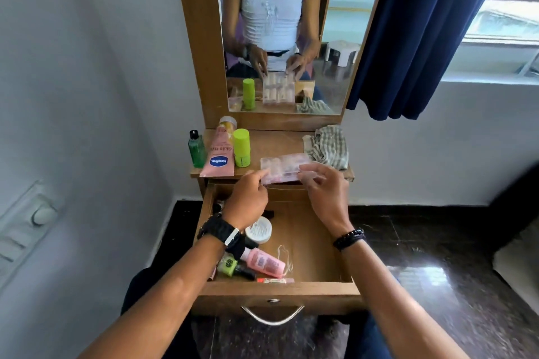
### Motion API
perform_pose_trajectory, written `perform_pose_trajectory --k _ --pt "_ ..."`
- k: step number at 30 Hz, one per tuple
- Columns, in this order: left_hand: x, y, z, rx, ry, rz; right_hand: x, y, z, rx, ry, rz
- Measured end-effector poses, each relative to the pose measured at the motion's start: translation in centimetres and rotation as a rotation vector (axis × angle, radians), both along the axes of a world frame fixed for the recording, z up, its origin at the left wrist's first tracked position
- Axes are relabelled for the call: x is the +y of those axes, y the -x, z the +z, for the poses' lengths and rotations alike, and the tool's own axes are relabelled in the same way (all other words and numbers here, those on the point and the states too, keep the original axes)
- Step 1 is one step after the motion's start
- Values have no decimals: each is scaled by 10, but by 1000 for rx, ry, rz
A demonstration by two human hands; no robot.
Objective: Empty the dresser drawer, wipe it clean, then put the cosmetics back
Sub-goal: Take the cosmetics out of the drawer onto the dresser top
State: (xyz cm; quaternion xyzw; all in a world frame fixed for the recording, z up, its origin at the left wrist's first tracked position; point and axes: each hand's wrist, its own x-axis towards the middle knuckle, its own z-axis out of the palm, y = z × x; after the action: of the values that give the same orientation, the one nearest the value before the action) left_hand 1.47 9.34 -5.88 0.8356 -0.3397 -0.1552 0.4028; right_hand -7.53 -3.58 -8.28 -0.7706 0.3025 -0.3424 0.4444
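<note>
Drawer (320, 248), light brown wood with a curved metal handle (272, 316), pulled open at lower centre of frame. Along its left side: round white jar (259, 230), small pink bottle (267, 263), lime-green nail polish bottle (229, 266), thin red-and-white stick (275, 280) against the front wall. Right half of drawer floor bare.

Dresser top (274, 144) at centre, below a mirror (280, 29): green clear bottle with black cap (197, 151), pink Vaseline tube (219, 156), lime-green cylinder (241, 147), striped crumpled cloth (329, 147) at right. White wall left, dark blue curtain (414, 29) and window upper right, dark glossy floor (437, 256).

Flat clear plastic case with pale pink contents (284, 167) held over the dresser's front edge. Left hand (248, 198) pinches its left end with curled fingertips; right hand (323, 192) pinches its right end, remaining fingers loosely curled.
</note>
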Motion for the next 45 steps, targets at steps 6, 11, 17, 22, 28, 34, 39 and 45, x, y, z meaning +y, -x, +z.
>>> perform_pose_trajectory --k 6,11,17,22,28,34,39,45 --pt "-20 -16 -16 -61 -55 -54 -11 -23 -20 68 81 -35" --pt "-33 -13 -35 -192 -39 -24 -17 -38 -28 126 185 -75" --pt "-49 -17 -49 -384 -186 -51 -28 -56 -39 231 311 -32" --pt "-61 -26 -52 -542 -335 -120 -34 -65 -47 284 415 -77" --pt "-74 -42 -50 -525 -337 -138 -37 -73 -42 372 494 -115" --pt "-79 -44 -49 -506 -352 -167 -42 -73 -38 393 523 -77" --pt "-73 -47 -44 -477 -345 -213 -41 -65 -37 380 485 -21" --pt "-40 -32 -44 -307 -216 -284 -19 -24 -33 221 382 75"
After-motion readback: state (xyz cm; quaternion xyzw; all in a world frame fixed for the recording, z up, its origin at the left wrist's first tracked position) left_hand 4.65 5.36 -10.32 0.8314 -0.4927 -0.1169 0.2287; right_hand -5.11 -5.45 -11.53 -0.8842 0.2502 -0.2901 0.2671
